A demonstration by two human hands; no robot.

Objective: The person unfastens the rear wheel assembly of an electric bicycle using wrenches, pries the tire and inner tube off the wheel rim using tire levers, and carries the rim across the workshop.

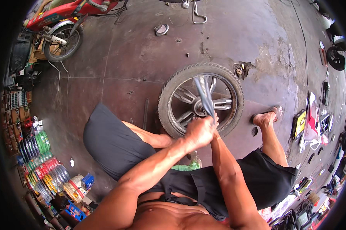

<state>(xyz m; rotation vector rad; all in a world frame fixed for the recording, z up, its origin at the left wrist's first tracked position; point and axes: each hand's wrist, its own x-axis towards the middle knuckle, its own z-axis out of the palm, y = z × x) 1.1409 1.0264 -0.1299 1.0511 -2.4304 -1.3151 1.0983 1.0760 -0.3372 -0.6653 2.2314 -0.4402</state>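
A wheel (163,106) with a black knobbly tyre and grey alloy spokes lies flat on the floor between my feet. Over its hub (198,105) slants a long grey metal tool (205,96), smeared by motion, so its exact kind is unclear. My left hand (200,131) is closed at the tool's near end, above the rim's near side. Right against it, my right hand (216,122) is closed around the same end, its fingers partly hidden by the left. Whether the tool touches the hub does not show.
A red bike (54,17) stands at the far left. Shelves and coloured bottles (42,142) line the left side. A yellow-and-black box (299,124) and a plastic bag (313,126) are at right. A metal bar (145,114) lies left of the wheel; small parts (240,71) sit beyond it.
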